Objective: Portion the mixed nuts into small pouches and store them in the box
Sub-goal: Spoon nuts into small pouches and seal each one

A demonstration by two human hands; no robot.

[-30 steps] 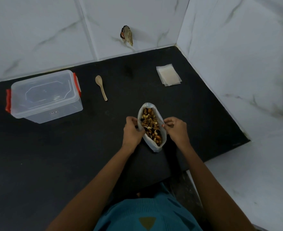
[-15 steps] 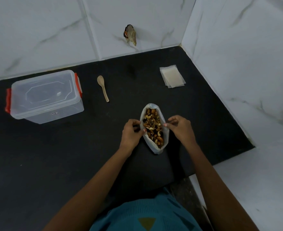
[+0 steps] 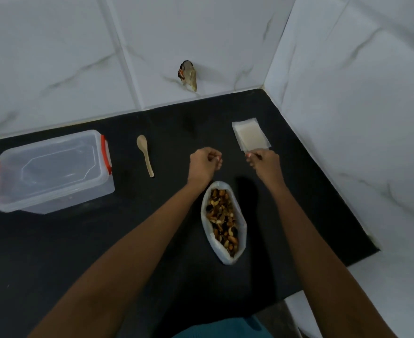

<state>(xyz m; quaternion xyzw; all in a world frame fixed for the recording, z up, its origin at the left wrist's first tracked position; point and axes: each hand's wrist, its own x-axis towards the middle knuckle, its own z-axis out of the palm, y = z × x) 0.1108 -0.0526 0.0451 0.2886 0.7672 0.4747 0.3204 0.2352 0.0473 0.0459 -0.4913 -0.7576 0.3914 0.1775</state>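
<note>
We are holding the right hand point(image 3: 263, 163) at the edge of the pouch stack point(image 3: 251, 136), upper right, to take one; its fingers' point(image 3: 252, 160) grip we cannot tell; left hand point(image 3: 204, 164) curled, empty; nut bag point(image 3: 224, 222) standing open, centre.

Blurred right hand point(image 3: 264, 164) at pouch stack point(image 3: 251, 135) — grip unclear

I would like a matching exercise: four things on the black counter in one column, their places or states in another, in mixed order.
1 box
2 spoon
3 bag of nuts
4 pouches

a open, nearest the front edge
b stacked flat, far right
c lid on, far left
d lying just right of the box

Pairs: 1-c, 2-d, 3-a, 4-b
</note>
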